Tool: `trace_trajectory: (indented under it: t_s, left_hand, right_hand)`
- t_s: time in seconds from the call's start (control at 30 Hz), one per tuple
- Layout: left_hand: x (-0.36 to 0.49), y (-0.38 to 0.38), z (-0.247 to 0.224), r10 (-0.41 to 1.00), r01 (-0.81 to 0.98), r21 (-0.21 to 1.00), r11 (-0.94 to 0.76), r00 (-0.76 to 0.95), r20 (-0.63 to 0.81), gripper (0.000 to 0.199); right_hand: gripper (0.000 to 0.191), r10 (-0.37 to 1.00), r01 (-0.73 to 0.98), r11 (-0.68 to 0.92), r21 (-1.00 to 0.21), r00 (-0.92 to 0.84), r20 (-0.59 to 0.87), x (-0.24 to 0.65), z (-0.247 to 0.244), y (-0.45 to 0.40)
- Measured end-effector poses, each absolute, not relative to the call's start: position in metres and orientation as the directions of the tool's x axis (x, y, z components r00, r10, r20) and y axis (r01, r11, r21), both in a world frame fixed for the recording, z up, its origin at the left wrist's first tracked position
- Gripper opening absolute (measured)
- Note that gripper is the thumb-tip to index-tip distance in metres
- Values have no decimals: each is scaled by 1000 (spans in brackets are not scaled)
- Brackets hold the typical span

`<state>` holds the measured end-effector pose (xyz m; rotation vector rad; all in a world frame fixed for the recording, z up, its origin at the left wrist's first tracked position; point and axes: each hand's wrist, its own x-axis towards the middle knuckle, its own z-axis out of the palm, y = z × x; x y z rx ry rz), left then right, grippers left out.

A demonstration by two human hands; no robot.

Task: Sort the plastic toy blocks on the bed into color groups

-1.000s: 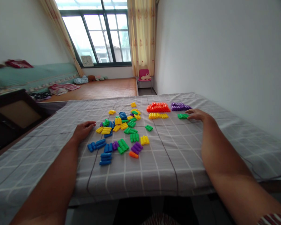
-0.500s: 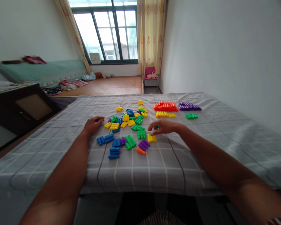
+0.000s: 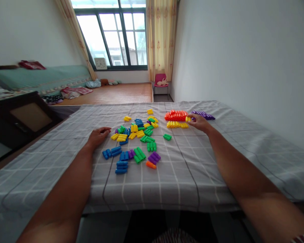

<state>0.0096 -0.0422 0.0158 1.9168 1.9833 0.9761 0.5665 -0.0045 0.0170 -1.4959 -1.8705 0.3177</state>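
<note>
My right hand (image 3: 199, 122) is at the back right of the table, its fingers closed on a yellow plastic block (image 3: 188, 119) made of joined tubes. It holds the block between the red stack (image 3: 176, 115) and the purple stack (image 3: 203, 115), just above the end of a yellow row (image 3: 177, 125). The green blocks beyond are hidden by this hand. On the cloth, my left hand (image 3: 99, 135) lies with loosely bent fingers, holding nothing. Beside it spreads a mixed pile of blue, green, purple and yellow blocks (image 3: 134, 128). An orange block (image 3: 151, 164) lies nearest me.
A grey checked cloth (image 3: 172, 182) covers the table. One green block (image 3: 167, 137) lies apart, right of the pile. A white wall (image 3: 243, 54) runs along the right side. Beyond the table are a bed (image 3: 121, 92), a pink chair (image 3: 161, 81) and a dark cabinet (image 3: 20, 118).
My right hand has picked up the yellow block from the right of the pile and carried it back and right to the sorted rows. My left hand stays on the cloth.
</note>
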Motion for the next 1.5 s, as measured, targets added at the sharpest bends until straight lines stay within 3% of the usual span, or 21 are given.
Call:
trace_trajectory:
  t_s: [0.07, 0.27, 0.4, 0.6, 0.73, 0.93, 1.0, 1.13, 1.27, 1.37, 1.5]
  left_hand:
    - [10, -42, 16, 951, 809, 584, -68, -124, 283, 41]
    - [9, -42, 15, 951, 828, 555, -73, -111, 290, 42]
    - [8, -42, 14, 951, 828, 556, -74, -109, 288, 43]
    - [7, -40, 14, 950, 824, 561, -75, -111, 290, 41]
    - [6, -40, 12, 949, 824, 559, -87, -102, 299, 41]
    - [2, -37, 7, 950, 831, 548, -94, -89, 298, 43]
    - [-1, -35, 5, 952, 836, 542, -91, -87, 294, 44]
    - [-4, -31, -1, 952, 852, 515, -91, -77, 296, 45]
    - [-4, -30, -1, 954, 868, 488, -91, -65, 293, 43]
    - [-1, -31, 0, 954, 866, 493, -83, -75, 291, 40]
    - [-1, -33, 0, 953, 844, 526, -106, -64, 296, 39]
  right_hand:
    - [44, 929, 772, 275, -572, -60, 366, 578, 7, 2]
    - [41, 864, 807, 433, -403, -243, 441, 554, 0, 2]
    - [40, 854, 831, 442, -337, -275, 442, 543, -4, 3]
    - [46, 880, 822, 400, -405, -220, 421, 549, -4, 0]
    - [36, 910, 832, 321, -453, -138, 390, 558, -2, 0]
    - [36, 959, 786, 247, -566, -117, 257, 564, -5, 0]
    - [36, 947, 809, 262, -526, -110, 301, 561, -1, -2]
    - [28, 844, 848, 338, -407, -82, 531, 533, 12, -13]
    - [23, 788, 722, 568, -395, -337, 516, 463, 19, -33]
    - [23, 645, 592, 759, -271, -622, 444, 401, 22, -42]
    - [26, 646, 641, 758, -123, -711, 279, 340, 28, -34]
